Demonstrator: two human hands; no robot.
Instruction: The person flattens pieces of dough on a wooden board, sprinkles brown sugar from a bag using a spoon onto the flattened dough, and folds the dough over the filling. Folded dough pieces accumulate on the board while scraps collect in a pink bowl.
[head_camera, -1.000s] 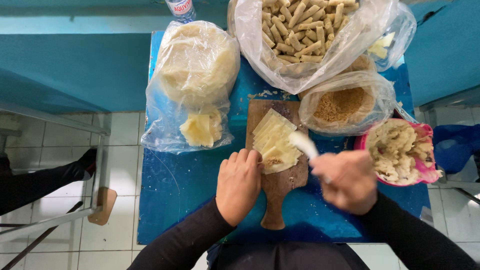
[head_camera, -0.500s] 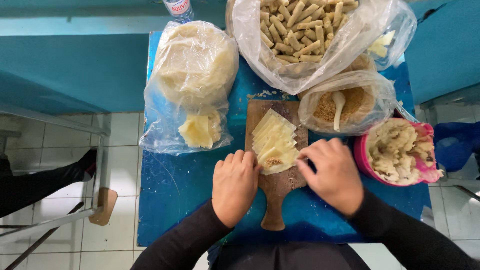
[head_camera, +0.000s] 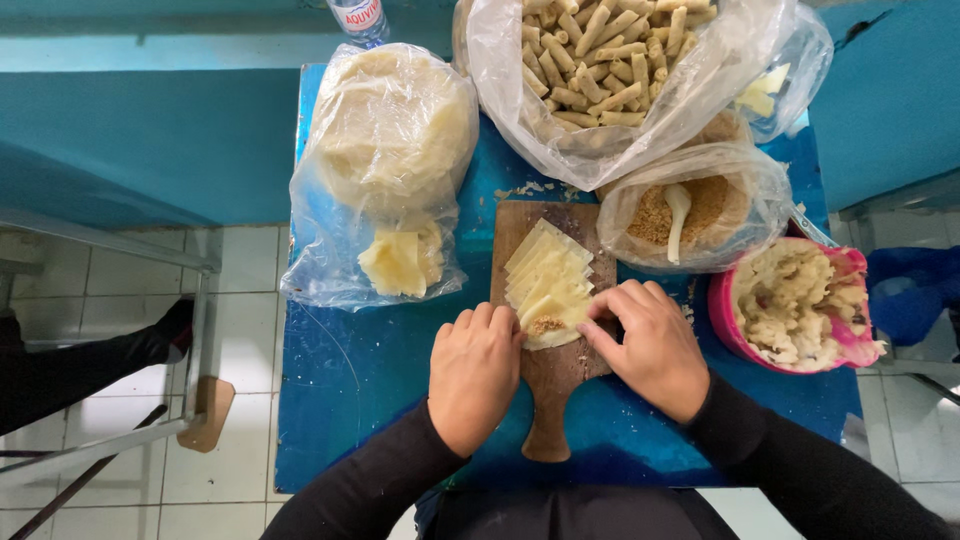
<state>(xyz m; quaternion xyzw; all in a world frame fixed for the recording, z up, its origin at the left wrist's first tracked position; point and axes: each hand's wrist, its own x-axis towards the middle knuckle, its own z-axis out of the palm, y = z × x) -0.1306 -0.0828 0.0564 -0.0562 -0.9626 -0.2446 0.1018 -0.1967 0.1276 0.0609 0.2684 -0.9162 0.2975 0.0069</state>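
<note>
wrapper (head_camera: 548, 322) pinched between left hand (head_camera: 474, 370) and right hand (head_camera: 648, 345).

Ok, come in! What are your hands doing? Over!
Left hand and right hand both pinching nearest wrapper on wooden board. Crumb filling on it. Nothing blocking.

wrappers (head_camera: 548, 275) on board (head_camera: 552, 375), bowl (head_camera: 722, 320) right, bag (head_camera: 385, 170) left

A bright blue painted worktop (head_camera: 350, 370) carries a brown wooden paddle-shaped cutting board (head_camera: 552, 385) with pale yellow square dough wrappers (head_camera: 548, 280). At right, a pink plastic bowl (head_camera: 725, 320) holds cream-coloured mash (head_camera: 795, 305).
</note>
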